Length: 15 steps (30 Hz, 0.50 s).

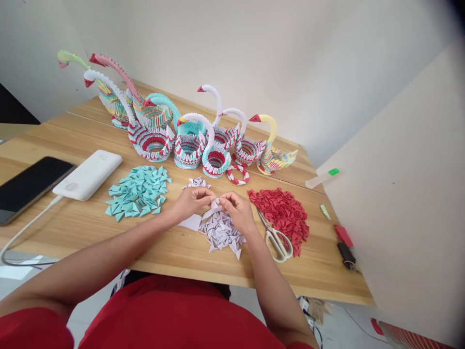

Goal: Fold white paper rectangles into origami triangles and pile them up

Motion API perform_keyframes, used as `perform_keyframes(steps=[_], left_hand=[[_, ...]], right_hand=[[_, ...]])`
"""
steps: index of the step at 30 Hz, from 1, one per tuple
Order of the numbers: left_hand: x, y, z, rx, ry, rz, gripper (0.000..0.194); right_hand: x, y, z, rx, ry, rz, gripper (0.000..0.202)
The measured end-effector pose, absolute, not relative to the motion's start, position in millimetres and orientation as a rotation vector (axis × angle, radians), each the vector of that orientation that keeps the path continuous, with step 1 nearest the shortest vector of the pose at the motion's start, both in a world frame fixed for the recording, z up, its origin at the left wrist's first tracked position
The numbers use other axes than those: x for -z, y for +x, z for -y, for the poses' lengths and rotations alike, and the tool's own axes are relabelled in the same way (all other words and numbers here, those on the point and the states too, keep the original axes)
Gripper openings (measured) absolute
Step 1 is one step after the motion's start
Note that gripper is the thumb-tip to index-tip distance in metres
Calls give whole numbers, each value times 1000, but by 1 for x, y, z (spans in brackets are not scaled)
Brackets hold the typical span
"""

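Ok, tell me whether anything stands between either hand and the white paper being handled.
Nothing visible does: the left hand and right hand both have fingertips on the white paper. The folded white pieces show just lower in the view, and the scissors lie off to the right; neither comes between.

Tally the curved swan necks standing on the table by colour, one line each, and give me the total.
White necks: 4
Pale green neck: 1
Pink neck: 1
Teal neck: 1
Yellow neck: 1
Total: 8
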<state>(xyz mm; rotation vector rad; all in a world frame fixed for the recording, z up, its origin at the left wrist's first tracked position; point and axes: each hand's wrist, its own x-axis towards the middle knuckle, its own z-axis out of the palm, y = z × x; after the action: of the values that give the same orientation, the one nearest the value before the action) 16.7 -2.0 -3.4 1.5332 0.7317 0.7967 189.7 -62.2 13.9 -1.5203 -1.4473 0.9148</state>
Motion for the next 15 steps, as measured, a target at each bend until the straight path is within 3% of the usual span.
perform_keyframes(steps=[8, 15], left_hand=[[-2, 20, 10, -688, 1579, -788, 19], [1, 16, 3, -811, 1392, -787, 20]], right_hand=[[-16, 188, 65, -742, -1496, 1503, 19], [-18, 188, 66, -783, -1423, 1396, 21]])
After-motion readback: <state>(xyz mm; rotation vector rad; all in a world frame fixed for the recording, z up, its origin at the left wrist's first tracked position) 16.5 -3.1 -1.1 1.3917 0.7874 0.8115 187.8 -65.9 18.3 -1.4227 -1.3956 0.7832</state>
